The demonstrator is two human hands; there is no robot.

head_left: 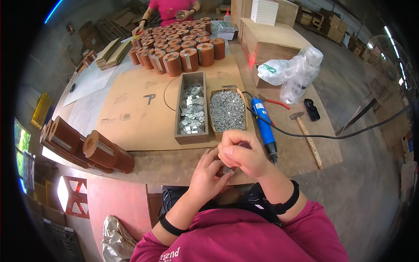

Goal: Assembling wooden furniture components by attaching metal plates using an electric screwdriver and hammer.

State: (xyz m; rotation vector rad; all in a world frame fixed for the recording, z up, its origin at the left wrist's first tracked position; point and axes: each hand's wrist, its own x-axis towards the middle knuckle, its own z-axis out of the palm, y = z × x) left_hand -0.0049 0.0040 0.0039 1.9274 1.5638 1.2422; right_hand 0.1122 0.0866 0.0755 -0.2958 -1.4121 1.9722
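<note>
My two hands meet over the near edge of the bench. My right hand [242,155] is closed in a fist round a tool with a dark red, rounded handle end [245,145]; its kind is hidden by the fingers. Just below it, my left hand [207,172] curls its thumb and fingers round a small piece with a shiny metal part [228,169], mostly covered. Beyond the hands stand a wooden box [180,124] of flat metal plates [192,107] and a cardboard box [247,124] of screws [228,109].
To the right lie a blue electric screwdriver [262,120] with its cord, red-handled pliers [277,103], a hammer [309,139] and plastic bags [301,74]. Brown cylinders stand at the left [102,148] and in a far group [190,60]. A co-worker in pink [170,11] stands opposite.
</note>
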